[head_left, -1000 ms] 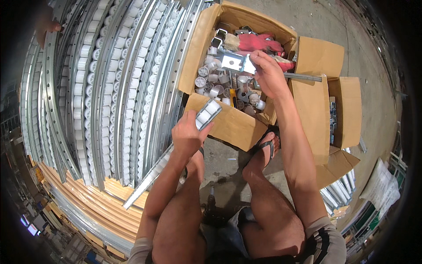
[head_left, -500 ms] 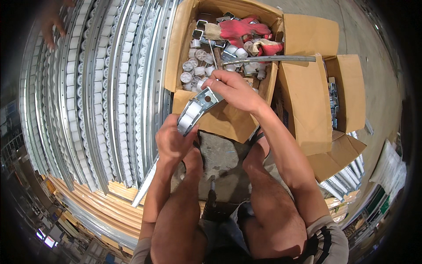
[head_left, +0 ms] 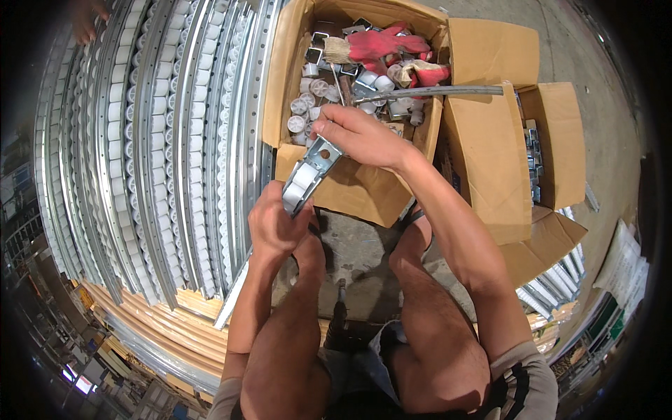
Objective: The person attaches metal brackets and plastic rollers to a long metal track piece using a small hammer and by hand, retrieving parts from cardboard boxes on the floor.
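Note:
In my left hand [head_left: 271, 222] is a metal roller track [head_left: 302, 179] with white plastic rollers, the fingers wrapped round it. The track slants up and to the right. Its lower part runs down behind my left forearm. A metal end bracket [head_left: 325, 154] with a round hole is at its upper end. My right hand [head_left: 360, 134] is closed at this end, thumb and fingers on the bracket's tip; the exact contact is partly hidden. Just beyond stands an open cardboard box [head_left: 350, 185] holding loose white rollers [head_left: 297, 124] and metal brackets.
Red-and-cream work gloves [head_left: 381, 47], a hammer [head_left: 346, 89] and a bent metal bar [head_left: 448, 92] lie on the box. Several roller tracks [head_left: 168, 140] lie side by side at left. Another person's hand [head_left: 84, 26] shows far left. A second box [head_left: 560, 147] holds brackets.
My right hand and the track's upper end have shifted slightly left. The left hand stays nearly in place. The other person's hand at far left has drawn upward, mostly out of view.

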Action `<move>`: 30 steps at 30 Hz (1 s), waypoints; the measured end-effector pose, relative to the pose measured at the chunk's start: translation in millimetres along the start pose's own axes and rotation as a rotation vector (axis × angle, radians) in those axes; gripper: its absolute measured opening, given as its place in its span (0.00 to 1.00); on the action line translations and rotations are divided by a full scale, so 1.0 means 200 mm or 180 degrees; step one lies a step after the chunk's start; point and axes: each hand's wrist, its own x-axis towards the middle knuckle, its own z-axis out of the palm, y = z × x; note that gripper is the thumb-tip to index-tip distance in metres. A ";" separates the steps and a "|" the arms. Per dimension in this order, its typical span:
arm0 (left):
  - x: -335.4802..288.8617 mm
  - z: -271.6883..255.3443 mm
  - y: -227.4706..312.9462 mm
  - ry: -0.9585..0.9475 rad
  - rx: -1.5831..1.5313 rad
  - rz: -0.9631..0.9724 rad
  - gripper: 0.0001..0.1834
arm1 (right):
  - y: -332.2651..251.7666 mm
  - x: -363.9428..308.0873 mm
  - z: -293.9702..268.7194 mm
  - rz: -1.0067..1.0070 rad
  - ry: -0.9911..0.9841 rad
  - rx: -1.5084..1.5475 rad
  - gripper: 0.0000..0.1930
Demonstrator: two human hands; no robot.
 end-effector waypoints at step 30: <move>0.18 0.11 0.12 0.1097 -0.0179 0.0463 0.36 | -0.02 0.07 -0.01 -0.0216 -0.0458 -0.0172 0.19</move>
